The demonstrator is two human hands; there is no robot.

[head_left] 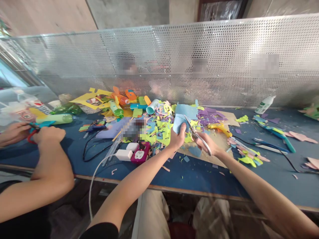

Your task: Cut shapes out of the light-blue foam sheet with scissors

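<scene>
The handle of the scissors (195,133) is partly covered by the right grip (205,142), and how the fingers are threaded through it cannot be made out. Part of the light blue paper (179,122) is hidden by the left grip (178,136); whether one folded piece or two overlapping ones are shown cannot be told. The paper is pinched by the left grip with the thumb on top. The scissors are grasped by the right grip just beside it, blades angled up and leftward over the paper's right side; whether it is being bitten cannot be seen. Both forearms are stretched forward over the surface (204,181) and brought together at the grips, the right one cut off at the frame's edge. To the left of the left grip, a dark object (133,128) is obscured by pixelation. Farther left, red-handled scissors (32,136) are held by a co-worker's hands (48,134), partly cropped.
</scene>
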